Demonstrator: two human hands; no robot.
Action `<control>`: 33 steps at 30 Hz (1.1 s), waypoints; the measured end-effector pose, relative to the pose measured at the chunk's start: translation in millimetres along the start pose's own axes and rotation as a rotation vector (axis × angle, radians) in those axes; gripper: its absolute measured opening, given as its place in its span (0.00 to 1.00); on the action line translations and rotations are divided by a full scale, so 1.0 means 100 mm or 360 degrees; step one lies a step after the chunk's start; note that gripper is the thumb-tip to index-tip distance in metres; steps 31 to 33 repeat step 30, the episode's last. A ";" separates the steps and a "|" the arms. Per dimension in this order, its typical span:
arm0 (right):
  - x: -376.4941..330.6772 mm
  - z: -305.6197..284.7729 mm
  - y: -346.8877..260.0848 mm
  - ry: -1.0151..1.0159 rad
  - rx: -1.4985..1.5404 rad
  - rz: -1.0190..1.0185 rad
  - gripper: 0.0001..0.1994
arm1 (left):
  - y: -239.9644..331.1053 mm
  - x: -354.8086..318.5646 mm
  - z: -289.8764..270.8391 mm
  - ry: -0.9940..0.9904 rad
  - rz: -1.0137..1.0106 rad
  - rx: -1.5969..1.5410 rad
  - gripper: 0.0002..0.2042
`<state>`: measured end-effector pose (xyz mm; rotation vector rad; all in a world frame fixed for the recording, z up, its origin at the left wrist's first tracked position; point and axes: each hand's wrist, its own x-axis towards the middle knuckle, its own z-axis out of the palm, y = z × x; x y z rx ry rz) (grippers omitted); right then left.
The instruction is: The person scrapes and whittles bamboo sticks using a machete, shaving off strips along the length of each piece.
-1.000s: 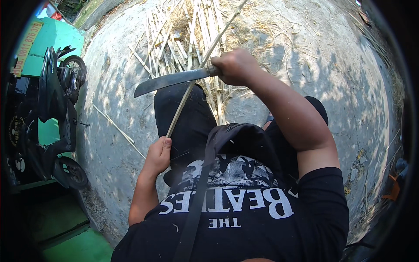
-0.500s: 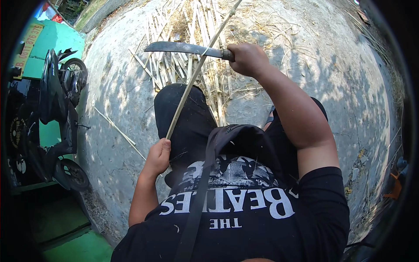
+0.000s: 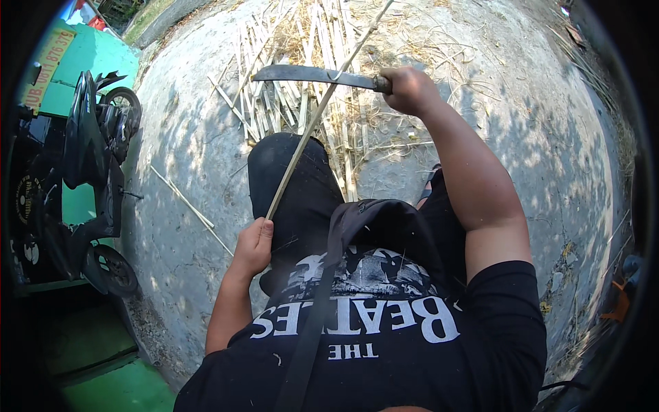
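My left hand (image 3: 252, 248) is closed around the near end of a long, thin bamboo strip (image 3: 302, 143), which slants up and away to the right past my left knee. In my right hand (image 3: 410, 90) I grip the handle of a machete (image 3: 302, 74). Its long, dark, slightly curved blade points left and lies across the strip, touching it toward the far part. A small pale curl shows on the blade where the two cross. The strip's far end runs out of the top of the view.
Beyond my knees, several cut bamboo strips (image 3: 274, 110) lie piled on the concrete ground (image 3: 199, 137), with straw-like shavings (image 3: 429, 44) around them. Two loose strips (image 3: 184, 200) lie at the left. A black motorcycle (image 3: 93, 172) stands by a green wall (image 3: 103, 55). A black bag (image 3: 374, 213) rests on my lap.
The machete and my right hand have shifted a little right, with the blade still across the strip. My left hand keeps its grip on the strip's near end.
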<state>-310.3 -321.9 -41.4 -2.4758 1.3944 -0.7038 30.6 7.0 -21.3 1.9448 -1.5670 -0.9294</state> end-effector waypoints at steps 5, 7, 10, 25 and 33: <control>-0.04 0.03 -0.26 -0.0049 0.0033 0.0057 0.05 | -0.05 -0.01 -0.01 -0.0089 -0.0136 -0.0157 0.24; -0.02 -0.06 -0.43 -0.0163 -0.0013 0.0006 0.04 | -0.04 -0.02 -0.03 -0.0059 -0.0168 -0.0123 0.25; -0.08 0.06 -0.56 -0.0163 -0.0120 -0.0370 0.05 | -0.01 0.03 -0.02 -0.0040 -0.0068 -0.0046 0.25; 0.08 -0.23 0.32 0.0134 0.0080 0.0684 0.13 | -0.05 -0.01 -0.02 -0.0064 -0.0083 -0.0090 0.24; 0.06 -0.13 -0.08 0.0212 -0.0025 0.0094 0.11 | 0.00 0.03 -0.05 -0.0100 -0.0091 -0.0079 0.24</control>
